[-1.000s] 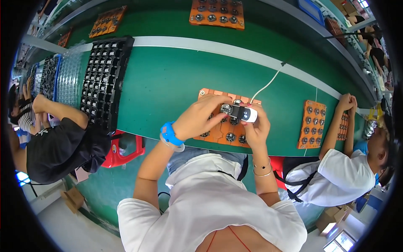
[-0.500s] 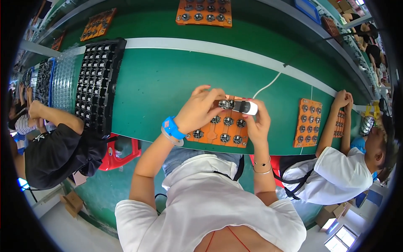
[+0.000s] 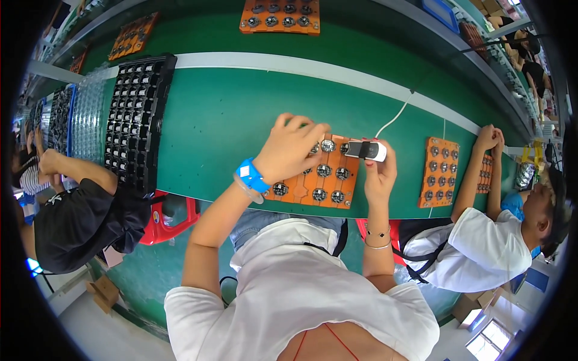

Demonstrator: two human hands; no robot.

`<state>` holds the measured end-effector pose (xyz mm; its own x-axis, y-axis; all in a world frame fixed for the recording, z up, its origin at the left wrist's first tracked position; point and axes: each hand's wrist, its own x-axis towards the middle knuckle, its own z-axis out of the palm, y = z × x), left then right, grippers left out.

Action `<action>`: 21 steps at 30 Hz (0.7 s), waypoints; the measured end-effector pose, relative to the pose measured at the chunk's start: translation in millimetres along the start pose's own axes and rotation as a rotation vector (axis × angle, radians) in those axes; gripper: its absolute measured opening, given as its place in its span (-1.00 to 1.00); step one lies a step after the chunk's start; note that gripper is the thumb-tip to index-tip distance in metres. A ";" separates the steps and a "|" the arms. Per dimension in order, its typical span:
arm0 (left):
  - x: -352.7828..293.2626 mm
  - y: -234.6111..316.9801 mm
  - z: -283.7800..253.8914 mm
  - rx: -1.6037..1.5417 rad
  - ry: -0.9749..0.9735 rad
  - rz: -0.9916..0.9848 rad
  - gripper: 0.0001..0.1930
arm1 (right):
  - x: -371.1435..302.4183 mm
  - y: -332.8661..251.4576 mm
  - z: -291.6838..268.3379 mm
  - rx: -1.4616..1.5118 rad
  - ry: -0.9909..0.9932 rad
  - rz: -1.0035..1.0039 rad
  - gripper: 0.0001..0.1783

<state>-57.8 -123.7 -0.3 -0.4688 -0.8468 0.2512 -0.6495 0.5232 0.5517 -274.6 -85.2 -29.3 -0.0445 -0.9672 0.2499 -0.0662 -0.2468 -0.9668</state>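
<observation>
**Over the board (image 3: 330, 184): right hand (image 3: 380, 170) wrapped on the device (image 3: 368, 151), left hand (image 3: 290, 145) down at the discs (image 3: 324, 171)!**

Two hands, well apart, each with its own business! The right hand, at the board's right upper corner, has fingers and thumb closed around the white body of the device, its dark end pointing left over the top row of discs. Touching or just above? From this view, I can't tell. A white cable (image 3: 394, 119) rises beyond the board's far edge on that side.

Across to the board's upper left, the left hand leans in, fingers bent over the disc at that corner. Pinching or merely resting? The fingers hide it, so no call from me.

Now the handling! That device looks light, stiff and smooth, perhaps a little slippery; the sides of the white body look the best hold, leaving the dark end free, with the cable likely to tug slightly. The discs look small, rigid and rather fragile on their faces: take them by the rim, surely. The board looks flat and stiff, best held by its edges.

Left of the board, a black tray (image 3: 161, 103) with rows of pockets; right of it, a second board (image 3: 425, 194), and beyond that a co-worker's hands (image 3: 489, 138), held together!
</observation>
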 end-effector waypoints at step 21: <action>22.2 18.6 24.6 0.007 -0.064 0.031 -0.57 | -1.8 2.5 -22.3 -0.006 0.088 0.020 -0.52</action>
<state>-95.0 -130.4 -4.0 -0.5258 -0.8225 0.2171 -0.6383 0.5501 0.5385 -296.9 -82.7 -31.0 -0.1333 -0.9629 0.2344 -0.0701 -0.2268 -0.9714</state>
